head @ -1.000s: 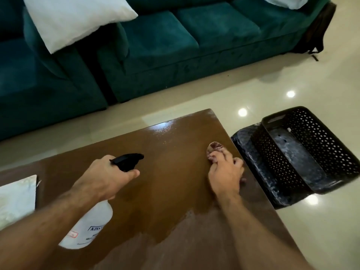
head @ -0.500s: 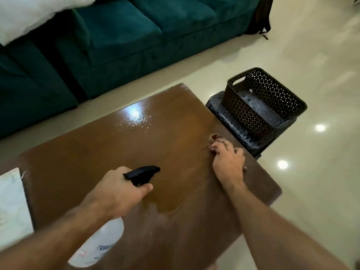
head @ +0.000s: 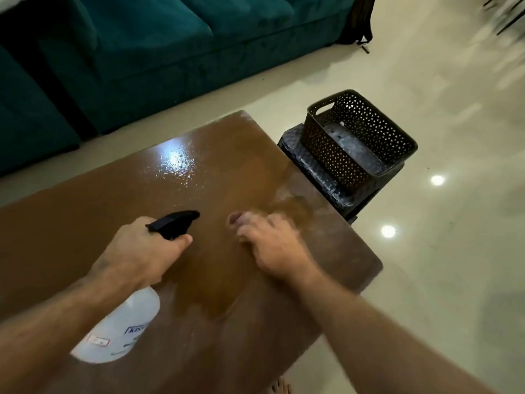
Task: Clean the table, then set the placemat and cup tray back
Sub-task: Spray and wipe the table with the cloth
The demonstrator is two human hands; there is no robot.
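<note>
The brown wooden table (head: 85, 223) is wet and glossy near its far right end. My left hand (head: 139, 251) grips a white spray bottle (head: 119, 328) by its black trigger head (head: 173, 223), nozzle pointing right over the table. My right hand (head: 272, 245), motion-blurred, presses a small pinkish cloth (head: 234, 218) onto the tabletop, with only the cloth's tip showing past my fingers. On the floor by the table's right end lies the dark placemat (head: 295, 137), with the black perforated cup tray (head: 341, 155) standing on it.
A teal sofa (head: 170, 46) runs along the back, a strip of glossy cream floor (head: 426, 81) between it and the table. A dark bag (head: 358, 21) leans at the sofa's right end. Toes (head: 279, 386) show at the bottom edge.
My right hand has slid the cloth leftward across the table toward the bottle's nozzle. The view has swung right, and the white item at the table's left end has left the frame.
</note>
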